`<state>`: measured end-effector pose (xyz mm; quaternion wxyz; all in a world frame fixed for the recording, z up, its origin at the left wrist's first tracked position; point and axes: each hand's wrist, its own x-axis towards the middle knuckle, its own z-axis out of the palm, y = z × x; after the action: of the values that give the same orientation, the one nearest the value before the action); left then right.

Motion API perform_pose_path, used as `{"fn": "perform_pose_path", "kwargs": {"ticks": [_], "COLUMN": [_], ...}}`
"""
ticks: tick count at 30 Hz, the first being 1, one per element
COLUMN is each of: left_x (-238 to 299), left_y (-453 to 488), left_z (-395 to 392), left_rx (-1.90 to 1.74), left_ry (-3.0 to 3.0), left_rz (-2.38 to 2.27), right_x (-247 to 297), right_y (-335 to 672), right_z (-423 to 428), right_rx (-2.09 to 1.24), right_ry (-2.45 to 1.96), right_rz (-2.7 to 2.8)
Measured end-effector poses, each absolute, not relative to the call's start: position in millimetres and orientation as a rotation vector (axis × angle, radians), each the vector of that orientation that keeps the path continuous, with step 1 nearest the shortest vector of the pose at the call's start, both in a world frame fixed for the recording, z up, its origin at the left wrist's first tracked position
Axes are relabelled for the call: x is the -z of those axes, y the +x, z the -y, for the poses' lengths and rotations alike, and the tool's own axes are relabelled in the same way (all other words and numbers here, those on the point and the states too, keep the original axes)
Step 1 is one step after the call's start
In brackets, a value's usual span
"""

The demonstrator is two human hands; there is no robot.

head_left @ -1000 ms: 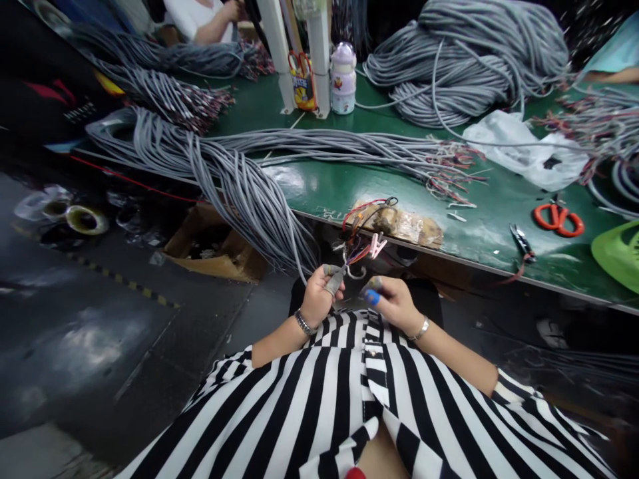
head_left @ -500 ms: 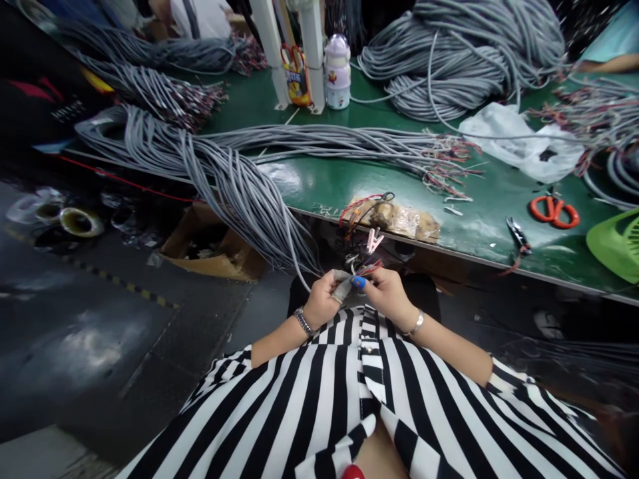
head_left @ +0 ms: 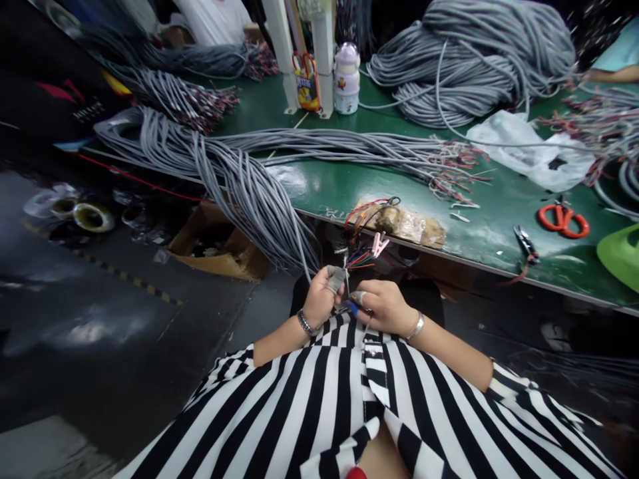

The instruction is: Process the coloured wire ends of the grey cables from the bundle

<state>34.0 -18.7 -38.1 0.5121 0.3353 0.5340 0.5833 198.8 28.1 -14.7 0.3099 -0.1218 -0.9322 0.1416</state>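
Note:
My left hand (head_left: 323, 296), with a grey covering on its thumb, is closed on the end of a grey cable. From its top fan out thin coloured wires (head_left: 360, 259), red, green and dark ones among them. My right hand (head_left: 387, 306) is closed just right of and below it, with a grey covering and a blue one on its fingers. A thin white strand (head_left: 347, 283) runs from the wire end down to the right fingers, which pinch it. A bundle of grey cables (head_left: 249, 193) hangs off the table edge down to my left hand.
On the green table (head_left: 319, 189) lie orange-handled scissors (head_left: 563, 219), small cutters (head_left: 526, 243), a plastic bag (head_left: 529, 150) and a large cable coil (head_left: 479, 60). A pink clip (head_left: 380, 245) sits at the front edge. A cardboard box (head_left: 219, 249) stands below. Another person's arm (head_left: 614, 74) shows far right.
My hands were together at the cable end; now the right one has drawn down and right with the white strand. The coloured wires now spread upward above my left hand.

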Motion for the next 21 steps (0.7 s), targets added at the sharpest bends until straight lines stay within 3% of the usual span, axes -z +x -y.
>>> {"fn": "perform_pose_path", "kwargs": {"ticks": [4, 8, 13, 21], "left_x": [41.5, 42.3, 37.9, 49.6], "left_y": [28.9, 18.7, 1.9, -4.4], "left_z": [16.4, 16.5, 17.8, 21.8], "left_rx": [-1.520, -1.460, -1.332, -1.228], "left_ry": [0.733, 0.617, 0.461, 0.447], "left_rz": [-1.246, -0.904, -0.564, -0.495], "right_x": [17.4, 14.5, -0.5, -18.3], "right_y": [206.4, 214.4, 207.1, 169.6], "right_z": [-27.3, -32.6, -34.7, -33.9], "right_rx": [-0.705, -0.920, -0.978, -0.859], "right_ry": [-0.321, -0.568, -0.579, -0.456], "right_rz": [2.400, 2.128, 2.014, 2.105]}}
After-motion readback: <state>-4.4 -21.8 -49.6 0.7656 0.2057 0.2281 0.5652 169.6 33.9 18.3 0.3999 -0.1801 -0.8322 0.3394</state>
